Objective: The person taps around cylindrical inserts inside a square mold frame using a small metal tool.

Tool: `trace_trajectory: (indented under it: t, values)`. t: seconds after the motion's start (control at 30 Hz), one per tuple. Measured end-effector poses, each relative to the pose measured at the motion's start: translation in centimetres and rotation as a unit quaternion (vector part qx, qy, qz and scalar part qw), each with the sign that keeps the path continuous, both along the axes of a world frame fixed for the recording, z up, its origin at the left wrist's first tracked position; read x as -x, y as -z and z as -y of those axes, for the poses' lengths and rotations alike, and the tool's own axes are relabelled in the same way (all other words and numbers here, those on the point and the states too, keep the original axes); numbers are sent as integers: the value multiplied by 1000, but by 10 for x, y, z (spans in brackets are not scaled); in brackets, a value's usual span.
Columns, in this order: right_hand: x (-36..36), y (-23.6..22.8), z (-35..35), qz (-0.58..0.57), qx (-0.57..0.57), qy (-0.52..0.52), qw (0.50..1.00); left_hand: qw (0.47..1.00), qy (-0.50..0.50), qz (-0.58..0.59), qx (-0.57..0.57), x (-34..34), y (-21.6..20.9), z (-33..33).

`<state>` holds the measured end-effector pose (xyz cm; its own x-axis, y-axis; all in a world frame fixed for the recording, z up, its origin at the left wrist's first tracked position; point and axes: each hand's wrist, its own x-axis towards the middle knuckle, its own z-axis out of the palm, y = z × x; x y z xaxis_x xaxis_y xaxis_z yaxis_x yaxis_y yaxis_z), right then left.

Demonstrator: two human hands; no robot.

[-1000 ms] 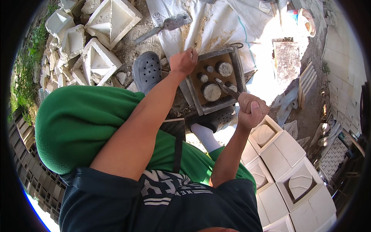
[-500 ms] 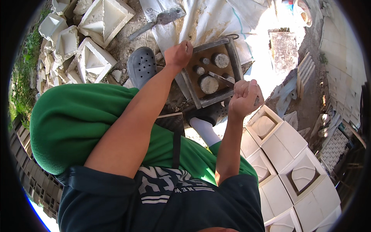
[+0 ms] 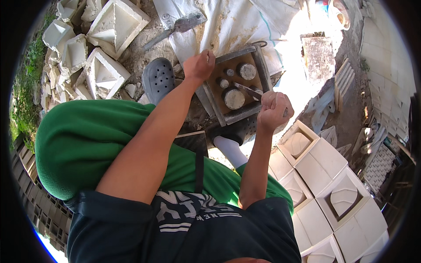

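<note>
A square grey mould frame lies on the ground between my feet. Inside it, several round grey plugs, two large and the others small, stand in a brown, flat filling. My left hand is closed at the frame's upper left corner, its fingertips partly hidden. In my right hand is the handle of a knife, or a similar narrow-bladed tool. The fist is at the frame's right side, and the blade points left over the filling beside the large near plug.
Beyond the frame, a trowel lies on a white sheet. Broken white plaster moulds pile up at left. Cream-coloured blocks with recesses stand in rows at right. A grey clog sits left of the frame.
My right hand has turned slightly, and the blade has shifted a little over the filling. The whole scene sits slightly further left. My left hand remains at the frame's corner.
</note>
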<state>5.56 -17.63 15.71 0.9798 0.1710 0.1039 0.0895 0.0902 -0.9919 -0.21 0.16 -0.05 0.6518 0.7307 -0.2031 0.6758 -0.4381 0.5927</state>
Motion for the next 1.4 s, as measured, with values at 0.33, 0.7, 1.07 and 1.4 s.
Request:
trace_trajectory:
  t: [0.33, 0.7, 1.07, 1.4]
  values:
    - [-12, -10, 3, 6, -51, 14, 999, 999, 9, -27, 40, 0, -5, -2]
    - [-16, 6, -15, -29, 55, 12, 998, 999, 14, -24, 46, -2, -8, -1]
    - [-3, 0, 0, 17, 31, -86, 996, 999, 16, -44, 18, -7, 1, -3]
    - [-6, -2, -1, 71, 83, -191, 975, 999, 30, -26, -2, -8, 2, 2]
